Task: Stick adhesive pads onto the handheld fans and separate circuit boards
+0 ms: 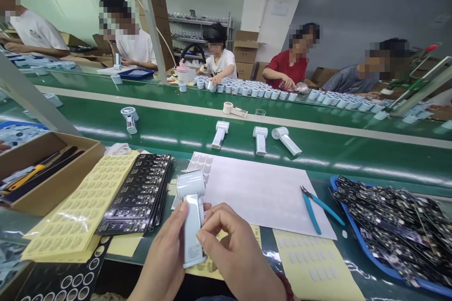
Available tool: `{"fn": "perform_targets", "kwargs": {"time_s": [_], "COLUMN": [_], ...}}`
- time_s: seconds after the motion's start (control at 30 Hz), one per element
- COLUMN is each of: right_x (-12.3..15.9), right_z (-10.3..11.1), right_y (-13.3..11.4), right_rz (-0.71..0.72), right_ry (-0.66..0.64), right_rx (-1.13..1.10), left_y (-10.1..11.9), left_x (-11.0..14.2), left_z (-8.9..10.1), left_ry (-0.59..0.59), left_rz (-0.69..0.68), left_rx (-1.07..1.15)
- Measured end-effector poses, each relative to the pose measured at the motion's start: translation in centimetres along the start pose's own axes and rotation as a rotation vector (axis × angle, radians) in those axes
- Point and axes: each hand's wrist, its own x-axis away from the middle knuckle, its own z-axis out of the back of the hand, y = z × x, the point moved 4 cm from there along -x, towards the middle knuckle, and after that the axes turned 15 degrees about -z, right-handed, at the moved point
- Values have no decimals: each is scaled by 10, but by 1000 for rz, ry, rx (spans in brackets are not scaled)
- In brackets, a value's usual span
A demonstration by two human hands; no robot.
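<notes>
Above the near edge of a green workbench (353, 183), a pale blue device (193, 228) with a round head and long handle is held upright, tilted slightly. The left hand (165, 244) grasps the handle from the side; the right hand (233, 240) is curled, thumb and forefinger touching its right edge, but whether they pinch anything cannot be told. Hands and device hide part of a white sheet (254, 188) and yellow paper beneath.

One pair of cutters (319, 207) with blue handles lies open on the sheet's right side. Just right of it, a blue tray (369, 255) is heaped with dark circuit boards (391, 225), too jumbled to count. Nearer, a yellow sticker sheet (314, 263) carries pale labels.

On the left, a cardboard box (67, 174) contains one yellow-handled tool (24, 179) among dark strips. Beside it are stacked yellow sheets (81, 202), a pile of black board panels (141, 193) partly on them, and a black sheet (67, 270) printed with rings. A white cloth (118, 149) lies behind.

Beyond, five similar devices are spread out: three (260, 140) behind the white sheet, one (130, 119) farther left, and one (235, 109) near a clear ring (260, 112). Across the line, five people (219, 63) sit behind many small round parts (254, 90). A metal post (151, 23) blocks some of the view.
</notes>
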Motion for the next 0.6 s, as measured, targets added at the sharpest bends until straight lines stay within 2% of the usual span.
{"fn": "perform_targets", "kwargs": {"time_s": [0.07, 0.17, 0.23, 0.3, 0.37, 0.47, 0.53, 0.6], "right_x": [1, 5, 7, 9, 10, 9, 5, -1], "right_z": [-3, -13, -23, -34, -41, -42, -47, -59], "right_y": [-1, 3, 8, 14, 19, 23, 24, 25], "right_rz": [31, 121, 186, 242, 256, 207, 182, 193], "right_ry": [64, 225, 276, 201, 96, 65, 48, -34], "right_rx": [33, 238, 362, 393, 311, 149, 167, 279], "left_y": [2, 5, 6, 8, 13, 31, 47, 61], "left_x": [1, 5, 9, 12, 15, 19, 21, 25], "left_z": [2, 6, 8, 13, 23, 58, 94, 137], "left_ry": [35, 119, 132, 87, 37, 56, 156, 304], "left_rz": [-37, -52, -43, -33, -33, -179, -340, -448], "left_rx": [2, 20, 61, 109, 139, 103, 29, -46]}}
